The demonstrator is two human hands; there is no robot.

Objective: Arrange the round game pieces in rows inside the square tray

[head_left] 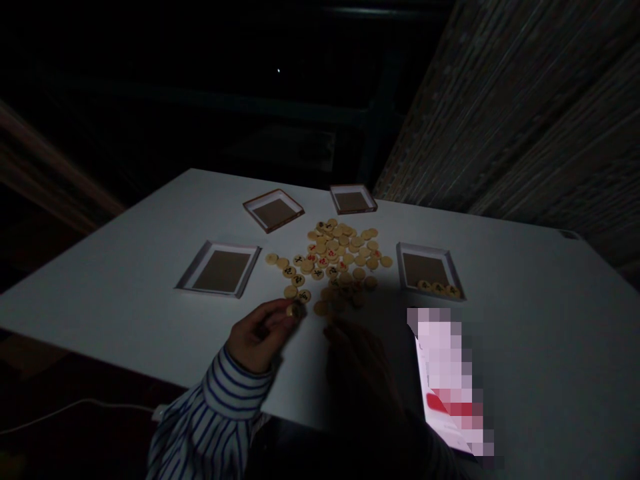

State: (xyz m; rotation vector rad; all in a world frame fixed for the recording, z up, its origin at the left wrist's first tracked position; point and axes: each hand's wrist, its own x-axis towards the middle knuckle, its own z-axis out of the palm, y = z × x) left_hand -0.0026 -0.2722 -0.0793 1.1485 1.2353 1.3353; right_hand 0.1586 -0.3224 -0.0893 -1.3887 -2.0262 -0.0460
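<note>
Between the thumb and fingers of my left hand (260, 333) is a round wooden Chinese chess piece (293, 311), tilted on its side. My right hand (357, 357) lies in deep shadow at the near edge of the pile; its fingertips come close to the pieces, but I cannot tell whether they hold one. A loose spread of Chinese chess pieces (332, 255) covers the middle of the white table (150, 227), some showing red or black characters, others plain sides. Three pieces (439, 288) rest along the near side of the right box tray (400, 267).
Shallow open trays stand around the pile: a left one (184, 273), a back-left one (270, 227) and a back-right one (353, 212). A lit phone (445, 387), partly blurred out, lies right of my right hand. A white cable (100, 401) runs at lower left. The room is dark.
</note>
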